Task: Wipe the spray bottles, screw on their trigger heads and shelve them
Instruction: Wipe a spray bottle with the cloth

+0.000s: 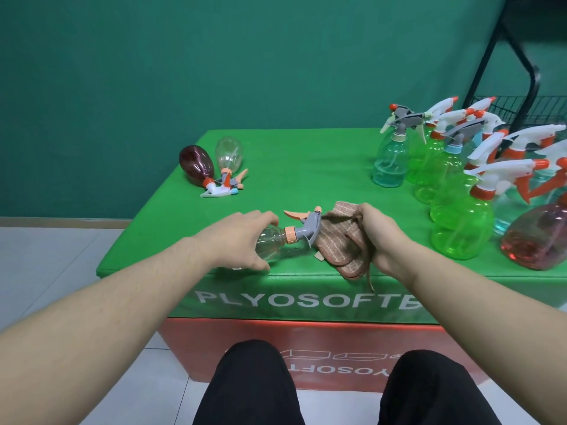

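Hands reach forward: left hand (245, 240) grips clear bottle (271, 245), right hand (379, 237) clutches cloth (340, 243).

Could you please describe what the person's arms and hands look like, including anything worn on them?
Both forearms are bare as far as the picture shows, with no sleeves in view. The left hand and the right hand wear no gloves, and no rings, watch or bracelets show on the fingers or wrists. There are no markings or cables. Lower down, the person wears black trousers.
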Motion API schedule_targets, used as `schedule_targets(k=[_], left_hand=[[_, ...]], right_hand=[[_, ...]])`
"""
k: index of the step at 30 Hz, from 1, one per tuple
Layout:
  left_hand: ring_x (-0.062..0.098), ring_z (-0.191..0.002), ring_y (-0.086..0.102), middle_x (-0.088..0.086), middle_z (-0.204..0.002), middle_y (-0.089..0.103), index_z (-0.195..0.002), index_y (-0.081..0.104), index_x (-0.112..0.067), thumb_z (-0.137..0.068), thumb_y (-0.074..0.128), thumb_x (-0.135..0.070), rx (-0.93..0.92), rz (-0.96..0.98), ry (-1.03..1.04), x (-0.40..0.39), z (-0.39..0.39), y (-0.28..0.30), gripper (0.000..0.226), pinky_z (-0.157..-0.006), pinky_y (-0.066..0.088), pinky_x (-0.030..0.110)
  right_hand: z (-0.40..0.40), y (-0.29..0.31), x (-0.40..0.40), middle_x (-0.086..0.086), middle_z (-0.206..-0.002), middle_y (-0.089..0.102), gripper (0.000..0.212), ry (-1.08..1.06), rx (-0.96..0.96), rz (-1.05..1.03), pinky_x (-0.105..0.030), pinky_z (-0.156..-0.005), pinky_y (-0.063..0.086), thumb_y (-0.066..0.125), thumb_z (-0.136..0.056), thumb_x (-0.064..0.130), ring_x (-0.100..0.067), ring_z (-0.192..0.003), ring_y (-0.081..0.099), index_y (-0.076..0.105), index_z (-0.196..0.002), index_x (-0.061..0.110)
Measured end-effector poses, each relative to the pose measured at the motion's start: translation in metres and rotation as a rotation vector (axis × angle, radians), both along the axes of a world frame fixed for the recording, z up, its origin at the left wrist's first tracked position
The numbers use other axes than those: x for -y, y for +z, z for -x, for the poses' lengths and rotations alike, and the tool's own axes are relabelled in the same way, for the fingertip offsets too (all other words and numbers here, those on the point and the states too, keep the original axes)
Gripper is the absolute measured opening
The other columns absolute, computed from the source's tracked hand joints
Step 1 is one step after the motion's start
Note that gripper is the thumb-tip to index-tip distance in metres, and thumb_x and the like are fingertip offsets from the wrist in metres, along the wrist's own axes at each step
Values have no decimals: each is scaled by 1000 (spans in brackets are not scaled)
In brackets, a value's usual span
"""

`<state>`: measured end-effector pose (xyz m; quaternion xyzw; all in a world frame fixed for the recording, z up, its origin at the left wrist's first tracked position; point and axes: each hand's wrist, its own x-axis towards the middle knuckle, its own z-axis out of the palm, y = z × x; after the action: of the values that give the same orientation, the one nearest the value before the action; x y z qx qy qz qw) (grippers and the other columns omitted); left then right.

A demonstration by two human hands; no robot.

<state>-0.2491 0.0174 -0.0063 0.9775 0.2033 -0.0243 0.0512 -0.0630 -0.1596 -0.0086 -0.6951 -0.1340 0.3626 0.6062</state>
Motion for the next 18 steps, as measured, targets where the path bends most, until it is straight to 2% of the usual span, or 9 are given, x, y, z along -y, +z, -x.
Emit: schedule_targets(k=[3, 7, 10, 14, 16, 18], left_hand=[[17, -99, 55, -3, -123, 57, -144, 41, -25, -75, 87, -48, 15, 14, 8, -3, -1, -1, 86, -85, 46, 33], [17, -102, 56, -8, -113, 52, -144, 44, -29, -75, 85, -52, 16, -2, -13, -5, -2, -4, 84, -90, 49, 36], [14, -100, 52, -7, -117, 53, -147, 43, -30, -76, 83, -54, 24, -12, -24, -7, -3, -7, 85, -92, 49, 35], [12, -101, 47, -4, -127, 53, -153, 38, -31, -78, 81, -57, 35, -22, -36, -10, -2, -10, 90, -95, 48, 34], [12, -101, 46, -4, -127, 53, -154, 37, -30, -79, 80, -57, 37, -19, -43, -9, -2, -9, 91, -95, 46, 32], [12, -101, 46, -4, -127, 53, -155, 36, -30, -79, 80, -58, 36, -34, -58, -9, -3, -9, 91, -96, 47, 33]], right_hand=[[-5, 5, 0, -7, -72, 68, 18, -33, -93, -67, -27, -47, 54, 45, -102, 20, -19, -57, 67, 57, -91, 13], [-8, 11, 0, -12, -81, 73, 14, -10, -148, -74, -32, -46, 55, 54, -100, 19, -23, -57, 71, 62, -104, 9], [-12, 10, -6, -14, -100, 74, 20, -89, -90, -58, -34, -59, 58, 57, -100, 22, -25, -75, 70, 64, -113, 10], [-17, 12, -20, -6, -106, 72, 20, -85, 165, 12, -41, -87, 54, 50, -102, 33, -22, -88, 66, 65, -106, 19], [-16, 15, -28, -5, -109, 73, 25, -49, 273, 37, -42, -94, 55, 48, -102, 39, -23, -96, 69, 66, -104, 22], [-11, 17, -32, -3, -108, 72, 26, 16, 393, 46, -39, -96, 54, 49, -102, 39, -22, -98, 68, 69, -103, 23]])
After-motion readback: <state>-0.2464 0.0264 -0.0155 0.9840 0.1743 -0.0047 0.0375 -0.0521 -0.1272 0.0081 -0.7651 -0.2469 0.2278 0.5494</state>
